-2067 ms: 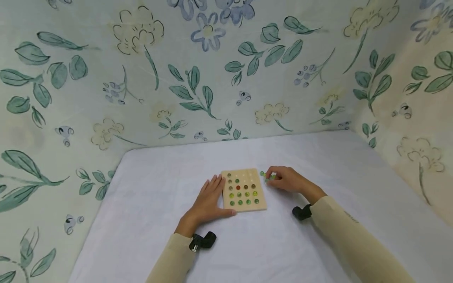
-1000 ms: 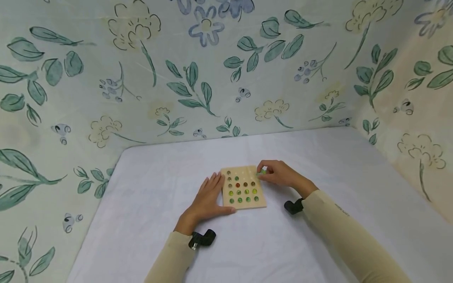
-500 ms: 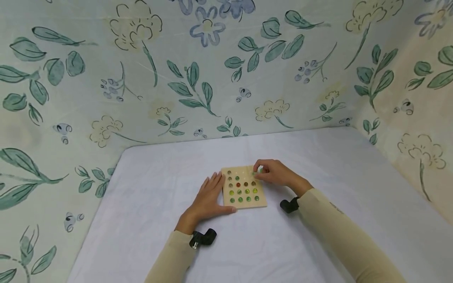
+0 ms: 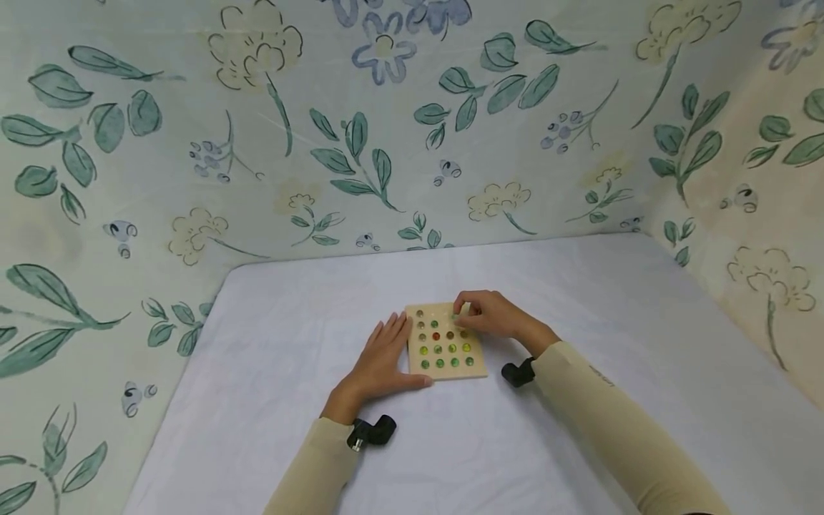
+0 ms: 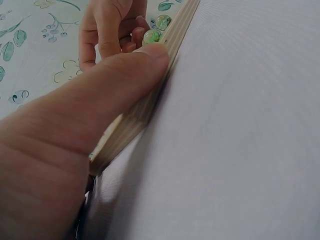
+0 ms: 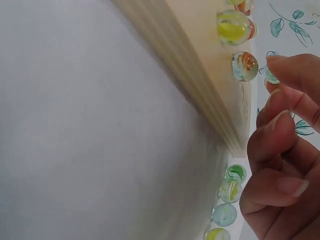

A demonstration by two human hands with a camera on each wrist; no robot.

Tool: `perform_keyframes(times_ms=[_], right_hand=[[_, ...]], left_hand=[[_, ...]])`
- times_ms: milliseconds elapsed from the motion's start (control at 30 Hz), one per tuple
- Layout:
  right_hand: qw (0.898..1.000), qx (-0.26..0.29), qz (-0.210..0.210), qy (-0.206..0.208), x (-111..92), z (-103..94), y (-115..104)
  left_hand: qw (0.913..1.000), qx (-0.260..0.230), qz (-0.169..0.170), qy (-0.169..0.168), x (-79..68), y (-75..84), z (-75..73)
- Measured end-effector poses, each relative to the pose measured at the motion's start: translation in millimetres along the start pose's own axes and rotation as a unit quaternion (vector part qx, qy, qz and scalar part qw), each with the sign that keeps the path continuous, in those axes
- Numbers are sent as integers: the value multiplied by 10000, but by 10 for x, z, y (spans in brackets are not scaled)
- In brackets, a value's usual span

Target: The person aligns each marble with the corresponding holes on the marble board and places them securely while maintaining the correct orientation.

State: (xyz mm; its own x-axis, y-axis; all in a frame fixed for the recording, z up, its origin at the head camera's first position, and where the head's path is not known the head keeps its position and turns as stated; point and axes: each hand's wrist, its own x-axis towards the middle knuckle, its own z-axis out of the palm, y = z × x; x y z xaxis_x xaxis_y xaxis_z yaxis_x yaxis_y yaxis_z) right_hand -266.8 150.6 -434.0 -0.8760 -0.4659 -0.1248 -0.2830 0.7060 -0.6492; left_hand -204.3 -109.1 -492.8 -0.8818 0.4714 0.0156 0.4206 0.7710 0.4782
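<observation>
A square wooden board (image 4: 444, 309) with rows of glass marbles set in it lies on the table. My left hand (image 4: 380, 363) rests along its left side, fingers extended, with the thumb (image 5: 150, 55) against the near edge. Over the upper right part of the board, my right hand (image 4: 496, 312) pinches a pale green marble (image 6: 272, 75) between thumb and forefinger; its other fingers are curled. Nearest this hand on the board is a clear marble with an orange swirl (image 6: 245, 66). A red marble (image 4: 435, 336) sits in the middle row.
Several loose marbles (image 6: 225, 214) lie on the cloth beyond the board's right edge, hidden by my right hand in the head view. White cloth (image 4: 302, 315) covers the table. A floral curtain (image 4: 270, 186) hangs behind and at both sides.
From beside the board, where loose marbles lay, my right hand has moved left over its upper right part with a marble pinched. My left hand has stayed at the board's left side.
</observation>
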Motion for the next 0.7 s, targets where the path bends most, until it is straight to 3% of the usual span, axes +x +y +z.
perform_keyframes(times_ms=[700], right_hand=[[9984, 239, 457, -213, 99, 103, -35]], left_hand=[[10000, 40, -36, -18, 17, -5, 7]])
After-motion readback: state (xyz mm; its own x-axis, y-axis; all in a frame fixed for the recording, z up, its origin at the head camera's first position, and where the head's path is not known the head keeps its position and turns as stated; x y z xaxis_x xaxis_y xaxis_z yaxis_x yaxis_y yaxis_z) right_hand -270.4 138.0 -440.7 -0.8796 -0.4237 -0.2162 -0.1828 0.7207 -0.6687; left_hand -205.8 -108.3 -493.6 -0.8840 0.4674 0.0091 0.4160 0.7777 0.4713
